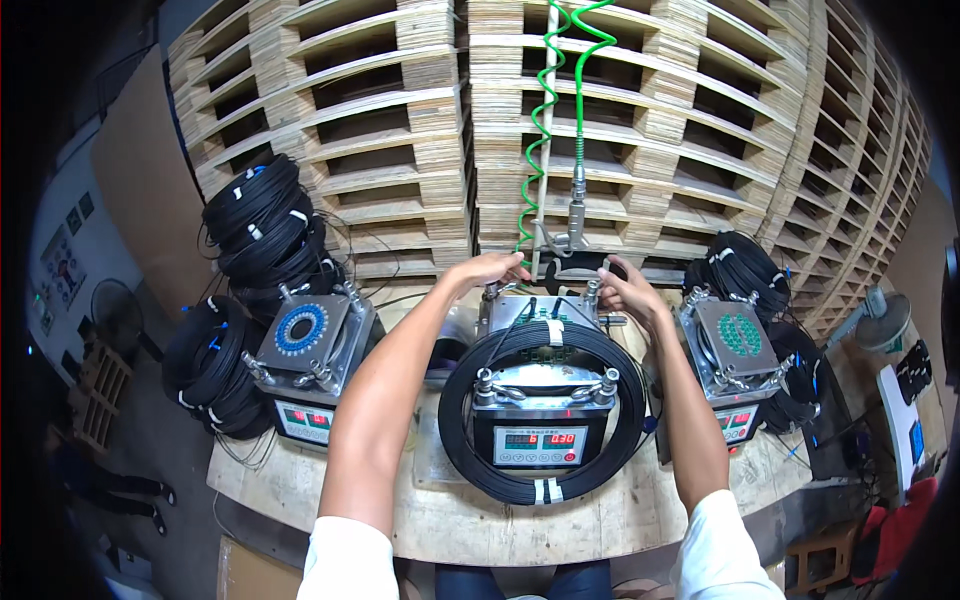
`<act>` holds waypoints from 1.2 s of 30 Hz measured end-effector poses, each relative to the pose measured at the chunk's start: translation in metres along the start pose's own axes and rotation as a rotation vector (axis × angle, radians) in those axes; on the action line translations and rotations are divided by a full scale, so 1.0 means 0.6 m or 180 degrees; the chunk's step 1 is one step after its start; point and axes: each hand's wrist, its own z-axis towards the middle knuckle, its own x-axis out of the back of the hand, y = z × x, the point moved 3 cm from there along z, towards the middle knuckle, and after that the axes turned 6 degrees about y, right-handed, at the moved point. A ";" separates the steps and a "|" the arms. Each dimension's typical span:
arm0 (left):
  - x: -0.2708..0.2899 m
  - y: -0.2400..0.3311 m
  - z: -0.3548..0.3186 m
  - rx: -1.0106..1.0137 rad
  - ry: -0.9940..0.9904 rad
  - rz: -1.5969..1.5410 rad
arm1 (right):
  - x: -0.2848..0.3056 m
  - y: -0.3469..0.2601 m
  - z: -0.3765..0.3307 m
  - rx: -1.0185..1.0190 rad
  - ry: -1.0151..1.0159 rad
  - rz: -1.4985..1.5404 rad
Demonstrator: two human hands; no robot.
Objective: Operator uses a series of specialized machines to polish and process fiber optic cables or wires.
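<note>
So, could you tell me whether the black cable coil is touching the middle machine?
Touching. The head view shows the black cable coil looped around the middle machine, its upper arc lying across the machine's top behind the two front clamps.

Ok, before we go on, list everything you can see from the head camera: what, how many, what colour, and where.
Machines with red digital displays: three, grey metal, side by side on the wooden table.
Cable coil: one, black with white tape bands, lying around the middle machine.
Bundled cable coils: several, black, stacked at the left; more at the right.
Coiled air hose: one, green, hanging above the middle machine.
Pallets: tall stacks, pale wood, behind the table.
Fans: two, one far right, one far left.
Left hand: at the back left of the middle machine, grip unclear.
Right hand: at its back right, grip unclear.
</note>
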 end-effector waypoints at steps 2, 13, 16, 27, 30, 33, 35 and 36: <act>-0.009 -0.029 -0.028 0.0537 0.0093 -0.0561 | -0.031 -0.032 -0.047 0.0019 0.0070 -0.0740; -0.014 -0.168 -0.018 0.0320 0.1951 -0.3602 | -0.092 0.019 -0.021 0.0714 0.0050 -0.1389; -0.016 -0.183 -0.015 -0.0059 0.2417 -0.4288 | -0.066 0.054 0.026 0.1136 0.0026 -0.1485; -0.030 -0.160 -0.069 0.0461 0.1950 -0.3307 | -0.053 0.064 0.014 0.0699 0.0196 -0.1350; -0.025 -0.164 -0.060 0.0918 0.2021 -0.2449 | -0.053 0.054 0.003 0.0913 0.0395 -0.1397; 0.001 -0.192 -0.064 0.0819 0.1977 -0.1407 | -0.092 0.021 -0.020 0.0791 0.0181 -0.1283; -0.022 -0.174 -0.060 0.0616 0.1841 -0.2019 | -0.074 0.024 -0.024 0.0622 0.0111 -0.1147; -0.034 -0.161 -0.063 0.0421 0.1743 -0.2620 | -0.064 0.028 -0.026 0.0601 0.0142 -0.1153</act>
